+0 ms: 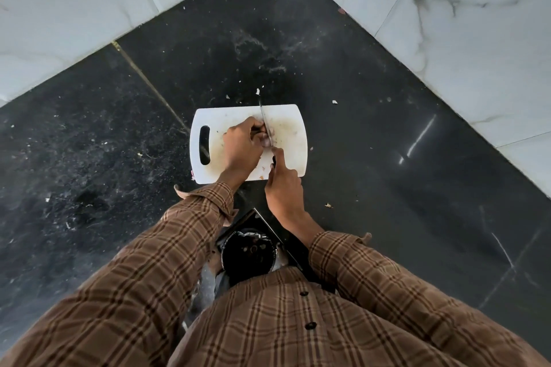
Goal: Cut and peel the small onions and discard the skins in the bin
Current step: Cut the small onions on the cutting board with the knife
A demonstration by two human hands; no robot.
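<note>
A white cutting board (292,128) lies on the black stone counter (372,158). My left hand (241,149) presses a small purplish onion (266,140) down on the board's middle, mostly hidden under my fingers. My right hand (283,188) grips the dark handle of a knife (265,121), index finger along its spine. The blade runs away from me and rests across the onion's right side. Below the counter edge, between my arms, sits a round bin (247,253) with a black liner and a few skins inside.
White marble wall tiles (447,24) close the counter's corner at left and right. Small skin scraps (334,102) are scattered over the counter around the board. My brown checked sleeves fill the lower view.
</note>
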